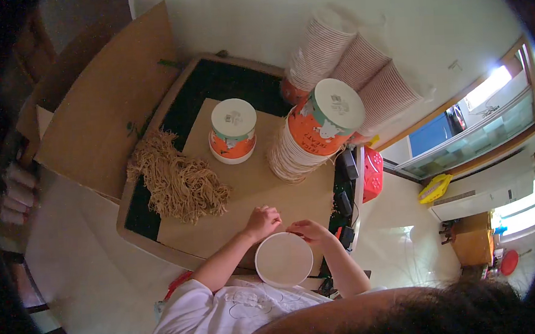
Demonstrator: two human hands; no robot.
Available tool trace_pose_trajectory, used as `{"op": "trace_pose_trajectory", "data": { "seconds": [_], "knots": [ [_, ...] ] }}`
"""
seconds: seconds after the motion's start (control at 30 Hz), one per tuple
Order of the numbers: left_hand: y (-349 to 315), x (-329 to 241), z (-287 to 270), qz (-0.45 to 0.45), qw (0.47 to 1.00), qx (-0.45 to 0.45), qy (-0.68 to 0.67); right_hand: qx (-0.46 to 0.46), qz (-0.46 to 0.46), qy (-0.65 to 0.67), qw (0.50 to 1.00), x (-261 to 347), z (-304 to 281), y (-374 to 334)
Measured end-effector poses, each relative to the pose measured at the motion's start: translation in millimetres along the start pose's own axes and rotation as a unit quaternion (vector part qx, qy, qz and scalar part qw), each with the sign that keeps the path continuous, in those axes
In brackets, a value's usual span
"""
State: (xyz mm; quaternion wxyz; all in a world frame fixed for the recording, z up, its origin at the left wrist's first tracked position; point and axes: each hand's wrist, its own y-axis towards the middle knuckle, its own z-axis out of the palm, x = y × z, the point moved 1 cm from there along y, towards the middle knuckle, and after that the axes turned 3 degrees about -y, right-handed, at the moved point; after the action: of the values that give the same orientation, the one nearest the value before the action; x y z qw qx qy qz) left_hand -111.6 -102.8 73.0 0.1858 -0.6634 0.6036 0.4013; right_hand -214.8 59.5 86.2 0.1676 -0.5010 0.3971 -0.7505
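A white round paper bucket (284,259) rests against my front at the table's near edge, its pale round face toward me. My right hand (309,230) curls at the bucket's far right rim and grips it. Just beyond the rim, my left hand (264,223) is closed, fingertips pinched together; anything between them is too small to make out. A tangled pile of tan twine (177,178) lies to the left. An orange and white paper bucket (233,132) stands upside down beyond it. To its right rises a stack of similar buckets (319,122) with twine around the lower ones.
Brown cardboard (251,198) covers part of the dark green tabletop (226,78). Tall plastic-wrapped bucket stacks (328,49) lean at the back wall. A large cardboard box (107,109) stands left. A red plastic basket (372,173) and black power adapters (343,204) sit at the right edge.
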Motion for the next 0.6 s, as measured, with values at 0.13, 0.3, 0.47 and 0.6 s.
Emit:
{"op": "trace_pose_trajectory", "data": {
  "seconds": [0.13, 0.3, 0.47, 0.6],
  "knots": [
    [-1, 3, 2, -0.012, 1.0, 0.011, -0.008, -0.05, 0.026, 0.003, 0.998, 6, 4, 1],
    [0, 4, 4, -0.019, 1.0, 0.004, -0.013, -0.013, -0.005, 0.022, 1.0, 13, 13, 0],
    [2, 1, 1, 0.008, 0.999, -0.017, 0.039, -0.005, -0.006, -0.021, 1.0, 4, 3, 5],
    [-3, 12, -5, -0.053, 0.998, -0.041, 0.003, -0.06, 0.0, -0.021, 0.998, 15, 9, -4]
  ]
}}
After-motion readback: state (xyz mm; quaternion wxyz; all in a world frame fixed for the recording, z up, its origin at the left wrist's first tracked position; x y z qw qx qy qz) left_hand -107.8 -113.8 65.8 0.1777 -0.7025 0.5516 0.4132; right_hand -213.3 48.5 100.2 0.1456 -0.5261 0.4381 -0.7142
